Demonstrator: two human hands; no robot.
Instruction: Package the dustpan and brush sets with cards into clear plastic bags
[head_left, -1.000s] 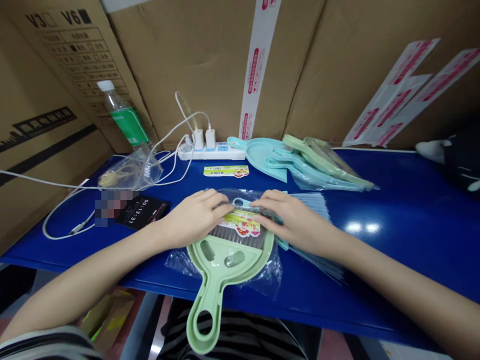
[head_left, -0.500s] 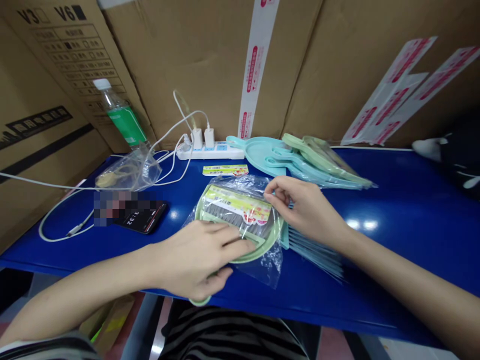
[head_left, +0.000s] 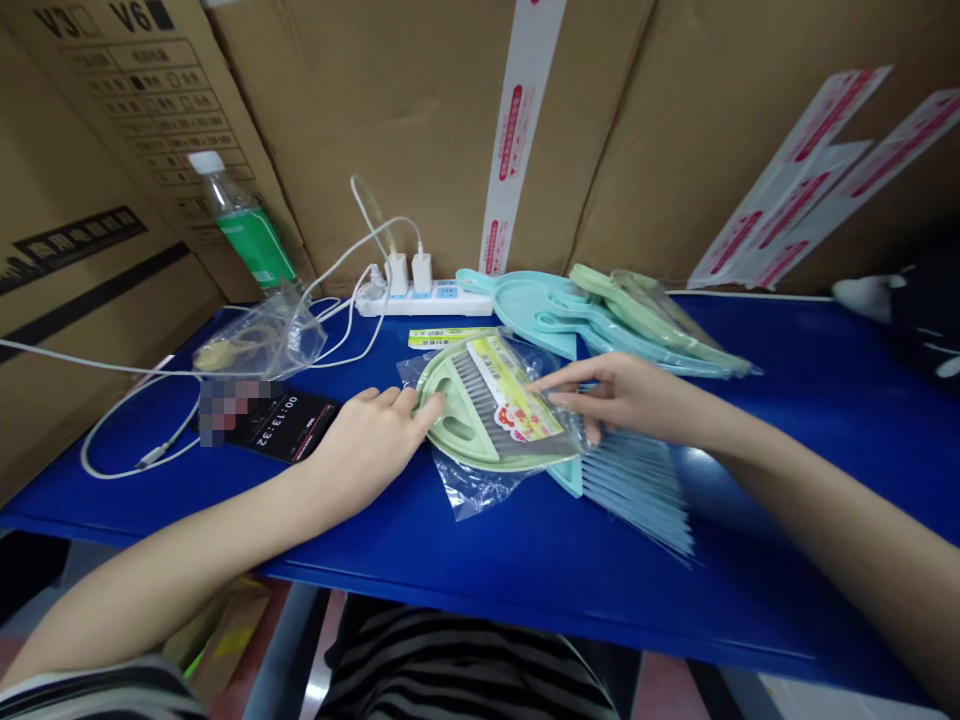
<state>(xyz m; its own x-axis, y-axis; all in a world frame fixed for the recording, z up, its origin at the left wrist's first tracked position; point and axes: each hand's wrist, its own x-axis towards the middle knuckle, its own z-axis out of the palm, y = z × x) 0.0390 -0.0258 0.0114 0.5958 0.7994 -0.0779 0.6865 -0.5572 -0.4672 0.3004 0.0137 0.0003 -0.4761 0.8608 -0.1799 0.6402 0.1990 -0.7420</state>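
A light green dustpan with a matching hand brush [head_left: 457, 420] lies in a clear plastic bag, and a yellow printed label [head_left: 517, 385] covers part of the grey bristles. My left hand [head_left: 375, 435] grips the left rim, thumb on top and fingers curled, their tips partly hidden. At the right side, my right hand [head_left: 622, 400] rests with fingers stretched over the bag and label. Under that hand lies a light blue brush [head_left: 637, 495], its bristles fanned towards the lower right. Behind are blue dustpans [head_left: 525, 305] and a bagged green set [head_left: 660, 320].
A power strip [head_left: 465, 300] with chargers and white cables stands at the back. To the left are a phone [head_left: 292, 425], a crumpled clear bag [head_left: 262, 340] and a green-labelled bottle [head_left: 255, 240]. Cardboard boxes [head_left: 405, 110] wall off the blue table [head_left: 450, 560].
The bagged green set has turned, its brush handle now facing left, and has shifted away from me. My left hand moved from its front to its left rim; my right fingers straightened.
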